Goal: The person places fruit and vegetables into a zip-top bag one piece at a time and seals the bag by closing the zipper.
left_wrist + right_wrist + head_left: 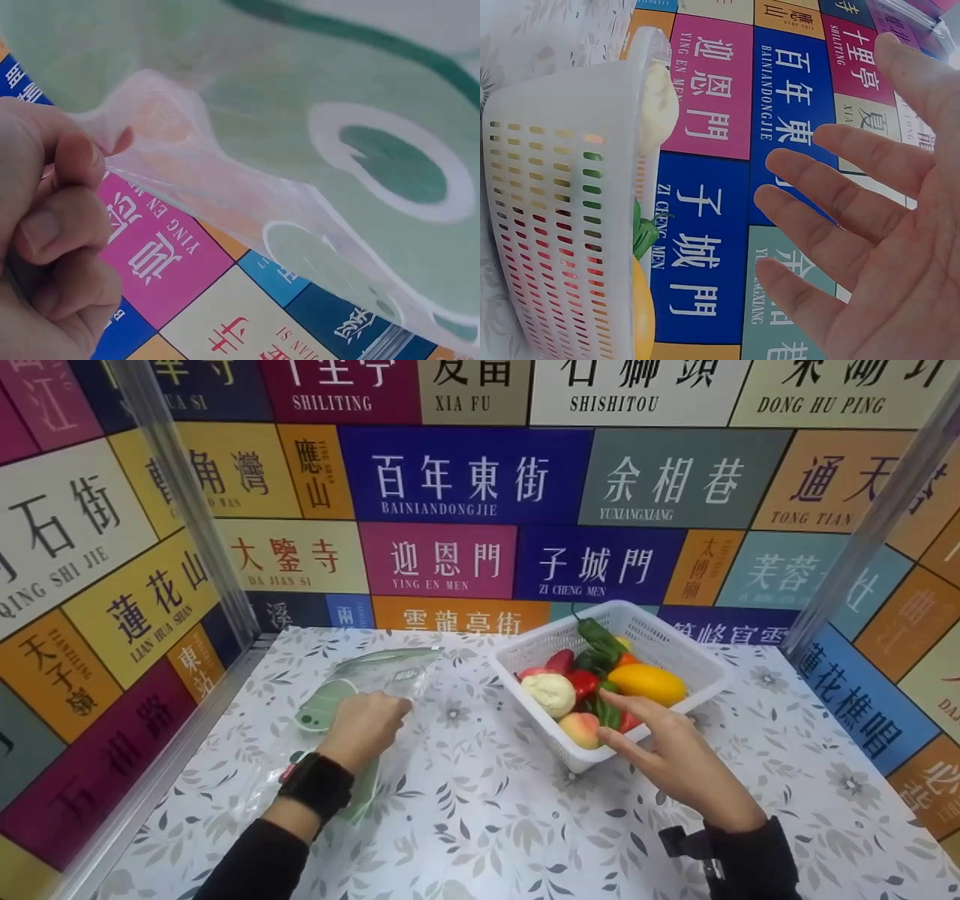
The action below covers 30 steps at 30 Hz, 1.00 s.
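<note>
Translucent green-printed bag (262, 127), edge pinched — left of white basket (566, 214) with colourful produce (585, 684)

Blue wall panel (466, 474): "BAINIANDONGJIE"; pink panel (439, 562): "YING EN MEN"; grey panel (684, 478): "YUXIANGXIANG"; cream panel (637, 391): "SHISHITOU".

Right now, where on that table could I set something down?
Bare table shows between the black sleeves and right of the white basket. A narrower patch separates basket and plastic bag. Crowded: inside the basket, heaped with produce, and around the left hand, pinching the bag.

right hand (877, 232): fingers spread | white basket (615, 202): apart from hand | yellow item (643, 311): inside
</note>
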### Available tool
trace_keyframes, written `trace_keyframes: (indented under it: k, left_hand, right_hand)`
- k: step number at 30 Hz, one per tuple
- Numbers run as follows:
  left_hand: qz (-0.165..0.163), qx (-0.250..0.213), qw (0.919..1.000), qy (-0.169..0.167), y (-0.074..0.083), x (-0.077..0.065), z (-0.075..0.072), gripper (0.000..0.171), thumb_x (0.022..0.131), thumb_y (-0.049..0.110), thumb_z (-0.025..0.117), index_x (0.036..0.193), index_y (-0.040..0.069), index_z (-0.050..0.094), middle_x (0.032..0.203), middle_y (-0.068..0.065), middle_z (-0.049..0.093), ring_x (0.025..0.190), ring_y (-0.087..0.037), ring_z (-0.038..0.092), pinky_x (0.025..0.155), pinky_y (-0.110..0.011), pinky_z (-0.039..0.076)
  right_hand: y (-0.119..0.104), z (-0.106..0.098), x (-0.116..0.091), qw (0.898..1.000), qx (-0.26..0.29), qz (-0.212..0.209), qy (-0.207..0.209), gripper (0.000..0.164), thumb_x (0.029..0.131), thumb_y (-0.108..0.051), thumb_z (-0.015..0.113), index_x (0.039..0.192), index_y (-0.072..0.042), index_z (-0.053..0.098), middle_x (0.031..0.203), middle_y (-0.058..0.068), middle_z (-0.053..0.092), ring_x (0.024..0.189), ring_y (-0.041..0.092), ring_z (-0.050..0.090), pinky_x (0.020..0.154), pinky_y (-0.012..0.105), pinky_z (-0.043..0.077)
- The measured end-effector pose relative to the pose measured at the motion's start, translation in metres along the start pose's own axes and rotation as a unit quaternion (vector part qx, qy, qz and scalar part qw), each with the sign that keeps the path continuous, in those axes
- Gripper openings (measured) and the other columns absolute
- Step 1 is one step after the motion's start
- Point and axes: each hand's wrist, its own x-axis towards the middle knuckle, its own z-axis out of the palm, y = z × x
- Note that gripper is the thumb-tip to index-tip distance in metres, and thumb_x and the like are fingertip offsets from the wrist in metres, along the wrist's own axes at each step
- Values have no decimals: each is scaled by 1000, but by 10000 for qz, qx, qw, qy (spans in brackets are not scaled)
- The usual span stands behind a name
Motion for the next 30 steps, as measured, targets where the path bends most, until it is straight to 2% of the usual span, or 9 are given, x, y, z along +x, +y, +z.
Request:
trace_keyframes:
  k: [8,13,18,22,26,30]
  left_hand:
    - [179,141,9992,341,-3,5,-7,8,91,23,73,96,18,72,67,-2,67,50,-20,46,47,-32,37]
    - [417,15,9979,490,4,0,-7,7,92,26,72,94,19,70,68,-2,69,50,-21,51,47,-32,39]
    - [861,-102,9926,851,12,-14,-6,8,89,25,74,87,20,68,62,0,65,46,-17,44,43,-30,34]
    - [1117,-124,9885,1009,20,-28,-9,11,89,24,74,83,22,65,56,5,57,45,-13,36,42,-27,26]
    - [1271,-190,9878,880,31,-42,-13,10,92,25,71,85,23,64,54,8,49,45,-10,31,43,-25,22]
    - [1484,-376,9863,622,44,-56,-17,8,94,22,66,87,24,64,55,11,47,45,-7,29,44,-24,21]
  right_hand:
    - [0,6,1,10000,54,32,-7,56,96,-47,62,143,-18,56,143,6,60,133,30,55,111,58,41]
    - [-6,19,1,9998,173,-94,-31,54,95,-49,63,140,-21,59,136,1,65,127,24,61,107,54,46]
    - [-18,39,6,9979,592,-190,-156,48,94,-45,66,135,-19,63,117,-1,73,107,16,70,91,37,58]
    - [-28,56,11,9958,900,-121,-151,43,94,-42,68,128,-16,67,107,-4,74,93,9,72,78,23,59]
    - [-38,74,18,9927,1187,226,-15,36,94,-41,68,119,-16,72,95,-5,75,80,7,72,69,22,58]
    - [-45,91,27,9774,1982,733,-59,36,96,-41,65,114,-10,73,85,4,75,72,17,74,61,27,59]
